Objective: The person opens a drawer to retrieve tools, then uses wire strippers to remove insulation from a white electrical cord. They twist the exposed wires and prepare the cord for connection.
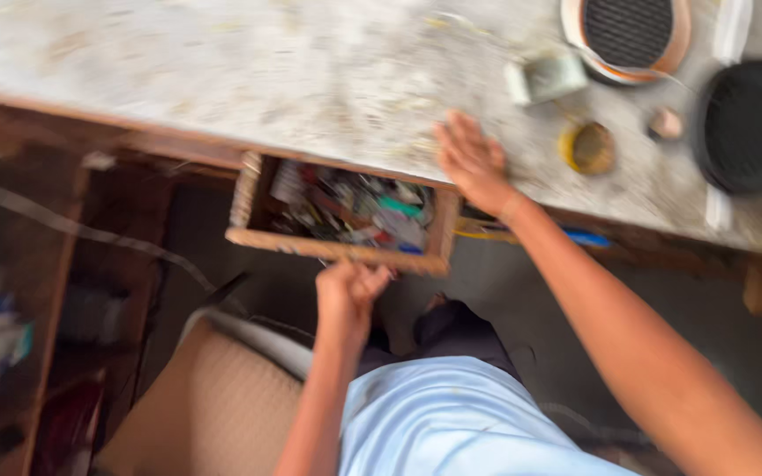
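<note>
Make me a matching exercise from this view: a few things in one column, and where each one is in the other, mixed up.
1. left hand
2. right hand
3. black round grille
4. small yellow-rimmed dish

A. far right of the worktop
B. flat on the worktop, above the open wooden drawer
C. at the drawer's front edge
D. on the worktop, right of the flat hand

Pairs: 1-C, 2-B, 3-A, 4-D

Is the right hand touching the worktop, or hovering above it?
Touching. The head view shows the right hand laid flat, palm down, on the speckled worktop near its front edge, above the open wooden drawer; no gap shows, though the frame is blurred.
</note>
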